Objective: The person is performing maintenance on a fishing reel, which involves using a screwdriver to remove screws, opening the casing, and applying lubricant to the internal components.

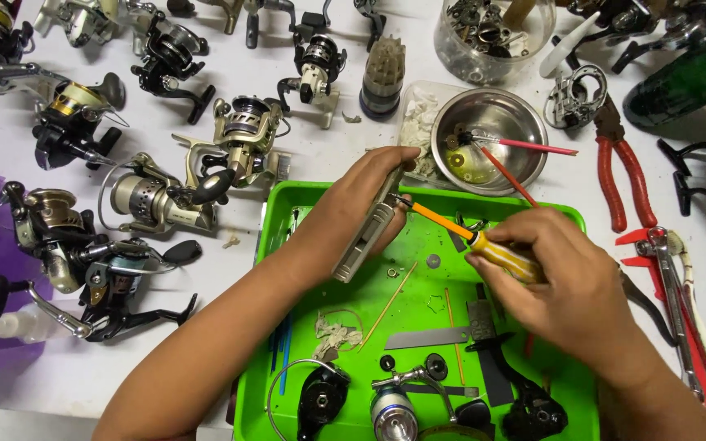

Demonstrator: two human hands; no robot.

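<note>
The right hand (569,286) is closed around the yellow handle of a screwdriver (459,233), whose orange shaft runs from the fist toward ten o'clock, long axis slanted up and left. Its tip meets the grey reel part (369,233) at that part's upper end, at about nine to ten o'clock from the right hand. The left hand (361,204) grips this grey part, fingers wrapped over its top; the part's long axis tilts from seven o'clock to one o'clock, nearly crossing the screwdriver's line. So the part sits in the left hand, touched by the tool and well clear of the right fist.

Both hands hover over the green tray (288,204), with small washers and a loose reel spool (392,412) at six o'clock near the bottom edge. Beyond the tray at twelve o'clock stands a steel bowl (525,122). Red-handled pliers (627,175) lie at two o'clock, and several fishing reels (157,200) spread across the white table (206,269) from nine to eleven o'clock.
</note>
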